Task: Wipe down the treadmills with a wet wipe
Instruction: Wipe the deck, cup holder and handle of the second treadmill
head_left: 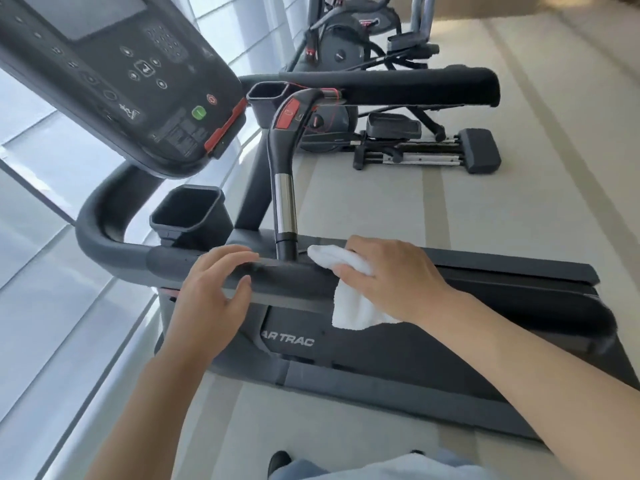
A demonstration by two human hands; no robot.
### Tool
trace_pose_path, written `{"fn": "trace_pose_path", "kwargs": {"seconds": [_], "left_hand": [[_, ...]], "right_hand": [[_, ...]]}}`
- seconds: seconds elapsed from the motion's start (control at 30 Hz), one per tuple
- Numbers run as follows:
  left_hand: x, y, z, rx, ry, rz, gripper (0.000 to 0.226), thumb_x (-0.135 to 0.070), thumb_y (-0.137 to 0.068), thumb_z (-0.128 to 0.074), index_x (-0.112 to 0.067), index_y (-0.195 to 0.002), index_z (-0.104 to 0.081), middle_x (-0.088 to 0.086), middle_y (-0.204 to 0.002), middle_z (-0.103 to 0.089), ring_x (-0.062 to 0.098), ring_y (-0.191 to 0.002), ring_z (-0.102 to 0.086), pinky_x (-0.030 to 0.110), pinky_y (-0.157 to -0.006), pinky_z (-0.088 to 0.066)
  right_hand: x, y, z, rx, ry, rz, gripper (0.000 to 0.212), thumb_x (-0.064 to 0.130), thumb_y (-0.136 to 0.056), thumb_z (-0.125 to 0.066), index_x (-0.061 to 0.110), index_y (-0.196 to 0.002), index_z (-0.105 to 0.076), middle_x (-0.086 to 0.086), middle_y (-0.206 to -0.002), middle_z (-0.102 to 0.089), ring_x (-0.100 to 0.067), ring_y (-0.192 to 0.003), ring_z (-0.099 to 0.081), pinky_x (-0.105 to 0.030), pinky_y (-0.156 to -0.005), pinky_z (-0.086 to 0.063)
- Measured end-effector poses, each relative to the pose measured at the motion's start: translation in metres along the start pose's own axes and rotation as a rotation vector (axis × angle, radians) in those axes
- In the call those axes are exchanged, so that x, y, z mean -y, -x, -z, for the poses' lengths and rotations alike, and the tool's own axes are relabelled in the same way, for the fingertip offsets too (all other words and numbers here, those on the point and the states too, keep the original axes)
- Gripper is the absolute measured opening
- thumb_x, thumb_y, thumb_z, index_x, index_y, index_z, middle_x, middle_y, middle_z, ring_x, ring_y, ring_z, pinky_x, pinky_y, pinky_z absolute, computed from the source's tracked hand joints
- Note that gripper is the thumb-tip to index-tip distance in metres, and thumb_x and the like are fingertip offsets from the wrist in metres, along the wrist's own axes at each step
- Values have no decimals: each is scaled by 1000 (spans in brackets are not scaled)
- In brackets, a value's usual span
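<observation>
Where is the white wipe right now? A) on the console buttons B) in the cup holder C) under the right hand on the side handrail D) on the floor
C: the right hand presses the wipe against the handrail, part of it hanging down over the rail's front.

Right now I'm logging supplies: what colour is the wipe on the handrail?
White, plain; the wipe shows clearly in the head view.

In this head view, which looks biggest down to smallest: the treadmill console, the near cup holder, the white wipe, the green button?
1. Console
2. Near cup holder and white wipe: similar, wipe partly hidden by the right hand
3. Green button
</observation>
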State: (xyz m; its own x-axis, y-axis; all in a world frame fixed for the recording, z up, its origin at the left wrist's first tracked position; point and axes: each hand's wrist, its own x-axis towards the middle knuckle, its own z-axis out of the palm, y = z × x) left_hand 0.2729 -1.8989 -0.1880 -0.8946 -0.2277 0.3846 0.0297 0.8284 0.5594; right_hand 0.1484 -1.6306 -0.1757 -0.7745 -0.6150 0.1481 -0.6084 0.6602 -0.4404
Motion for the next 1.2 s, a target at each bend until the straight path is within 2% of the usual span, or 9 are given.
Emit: {"fn": "trace_pose_path", "kwargs": {"seconds": [0.1,0.23,0.33,0.47,0.63,0.77,0.93,1.07,1.2], "left_hand": [[24,-12,15,61,-12,-24,35,-7,-93,-73,-23,-125,-73,-13,-130,-65,14,-127,-60,43,-108,-52],[56,-22,41,120,-3,-31,35,-14,-92,-78,-26,-124,-72,-17,-128,-65,8,-125,-59,25,-107,-44],[83,-22,57,144,-11,-33,35,-21,-92,-79,-26,-126,-72,-17,-128,-65,8,-124,-59,29,-107,-44],[116,-33,78,159,-22,-39,40,-29,-90,-80,-25,-129,-71,-16,-131,-64,10,-126,-58,34,-108,-47],[141,-49,86,248,-5,-13,56,-61,-81,-83,-31,-127,-72,-22,-123,-64,7,-122,-56,32,-106,-45],[144,-51,81,234,21,-36,55,-51,-78,-87,-27,-126,-74,-20,-121,-66,3,-121,-51,26,-102,-40],[152,-47,74,193,77,-27,59,-66,-74,-79,-32,-122,-74,-26,-119,-64,6,-120,-53,39,-105,-48],[153,-51,69,148,99,-68,61,-68,-73,-71,-26,-116,-77,-21,-115,-68,11,-114,-57,47,-103,-50],[157,-48,64,117,138,-82,59,-66,-74,-71,-25,-116,-77,-18,-118,-69,12,-116,-57,41,-108,-41]], "right_hand": [[2,3,1,-15,-28,-88,34,60,-101,-48,31,-83,-50,9,-72,-60,-13,-70,-58,-31,-60,-40],[25,-3,-13,-117,113,-199,38,54,-103,-47,25,-79,-44,7,-67,-52,-15,-62,-50,-30,-54,-30],[52,-14,-29,-196,155,-261,39,48,-103,-50,27,-74,-36,9,-63,-44,-17,-59,-45,-32,-52,-28],[99,-42,-59,-268,188,-223,33,43,-99,-58,28,-77,-39,12,-61,-37,-20,-61,-45,-30,-53,-28],[139,-71,-91,-399,160,-162,43,37,-87,-73,29,-73,-34,14,-60,-33,-15,-53,-36,-24,-52,-25],[130,-69,-91,-452,150,-158,45,38,-88,-74,24,-67,-37,10,-58,-36,-16,-53,-38,-25,-48,-24],[110,-51,-81,-421,126,-350,41,44,-92,-68,18,-67,-49,3,-61,-50,-19,-58,-50,-32,-50,-40],[102,-45,-72,-471,157,-430,44,35,-89,-73,15,-63,-45,0,-58,-46,-23,-56,-47,-33,-50,-37],[109,-51,-82,-505,217,-483,46,33,-87,-72,14,-61,-38,0,-54,-41,-24,-52,-42,-31,-48,-33]]}}
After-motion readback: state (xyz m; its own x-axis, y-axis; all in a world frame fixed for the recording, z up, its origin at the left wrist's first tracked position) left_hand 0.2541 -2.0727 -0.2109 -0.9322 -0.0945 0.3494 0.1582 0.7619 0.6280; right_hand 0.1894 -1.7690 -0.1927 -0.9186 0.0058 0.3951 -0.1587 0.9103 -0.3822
